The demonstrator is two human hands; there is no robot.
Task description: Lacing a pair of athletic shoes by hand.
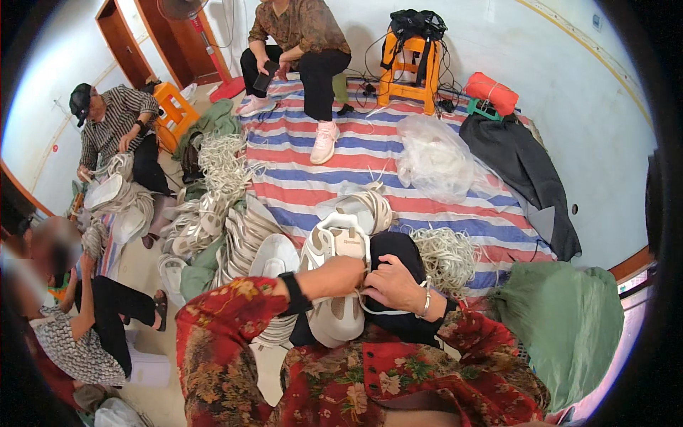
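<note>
A white and beige sneaker (340, 324) lies on my lap, its toe toward me and its tongue and collar pointing away. My left hand (341, 276) reaches across the middle of the shoe, closed, its fingertips hidden at the lacing edge. Against those fingertips, my right hand (395, 285) is closed in a pinch on a pale shoelace (377, 312), which loops down beside the shoe. Left of my lap stand nested stacks of similar shoes (276, 255). Beyond the sneaker lies another shoe (371, 212). A tangled heap of white laces (447, 257) sits by my right knee.
A striped sheet (284, 171) covers the floor. More laces (224, 160) are heaped at left. Clear plastic bags (434, 160), a dark cloth (523, 171) and a green sack (562, 324) lie at right. An orange stool (410, 78) stands behind. Three people sit nearby.
</note>
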